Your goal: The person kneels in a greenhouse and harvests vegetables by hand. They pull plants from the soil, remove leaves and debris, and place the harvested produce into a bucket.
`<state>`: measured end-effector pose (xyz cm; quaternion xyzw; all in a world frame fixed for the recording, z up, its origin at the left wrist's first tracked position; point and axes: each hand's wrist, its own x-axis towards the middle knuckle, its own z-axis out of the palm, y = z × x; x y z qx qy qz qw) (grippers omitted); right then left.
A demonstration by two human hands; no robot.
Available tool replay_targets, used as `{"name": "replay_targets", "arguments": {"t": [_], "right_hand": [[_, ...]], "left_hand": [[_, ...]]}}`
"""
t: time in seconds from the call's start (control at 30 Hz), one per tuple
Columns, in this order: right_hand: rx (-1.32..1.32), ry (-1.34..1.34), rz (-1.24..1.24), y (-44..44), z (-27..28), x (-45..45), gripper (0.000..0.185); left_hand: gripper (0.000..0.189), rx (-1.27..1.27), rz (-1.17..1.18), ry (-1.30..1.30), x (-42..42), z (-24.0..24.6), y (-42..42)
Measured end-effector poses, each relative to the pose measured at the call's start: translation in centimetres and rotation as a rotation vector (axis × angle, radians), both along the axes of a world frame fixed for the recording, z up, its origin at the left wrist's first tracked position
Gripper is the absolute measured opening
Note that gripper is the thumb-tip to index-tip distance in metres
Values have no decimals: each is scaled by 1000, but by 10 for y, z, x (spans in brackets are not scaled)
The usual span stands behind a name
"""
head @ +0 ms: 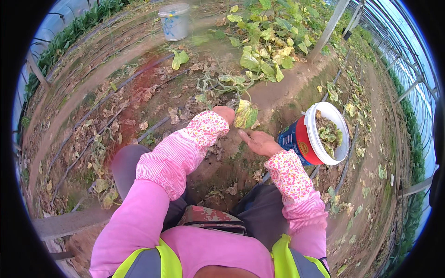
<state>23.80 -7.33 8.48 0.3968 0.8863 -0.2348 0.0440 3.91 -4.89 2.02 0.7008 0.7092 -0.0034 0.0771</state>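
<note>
Among the withered vine stems [222, 85], my left hand [224, 114] is bent at the wrist beside a yellowing leaf [246, 114]; its fingers are mostly hidden. My right hand [260, 141] is just below that leaf, fingers apart, with nothing seen in it. To its right a red and blue plastic bucket [309, 140] with a white rim stands tilted, with green and brown leaf scraps [328, 137] inside. Beyond the stems, yellow and green vine leaves [264, 59] spread over the soil.
A white bucket [174, 22] stands at the far left. Drip hoses [104, 100] cross the soil, which is littered with dry leaves. A post [328, 31] rises at the upper right, and another beam [71, 222] lies at the lower left.
</note>
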Motion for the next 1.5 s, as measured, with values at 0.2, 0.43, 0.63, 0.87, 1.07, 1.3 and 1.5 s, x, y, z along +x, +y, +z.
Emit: {"name": "replay_targets", "arguments": {"t": [0.2,0.43,0.63,0.87,1.07,1.3,1.5], "right_hand": [[-1296,1133,-789,30,-68,7,52],[-1096,1227,-999,62,-72,60,12],[-1388,1415,-897,49,-8,69,12],[-1464,1415,-731,40,48,75,33],[-1163,1468,-715,67,64,85,33],[-1194,1834,-477,89,60,130,42],[-967,1431,-916,108,8,128,33]], "left_hand": [[25,2,-209,-110,97,70,-56],[55,10,-605,-408,56,98,-66],[85,41,-529,-95,-64,89,-50],[60,-268,-699,-170,-44,-2,-55],[69,-200,-860,-267,-15,31,-69],[22,544,-907,-402,22,92,-103],[40,-529,-614,-550,23,50,-92]]}}
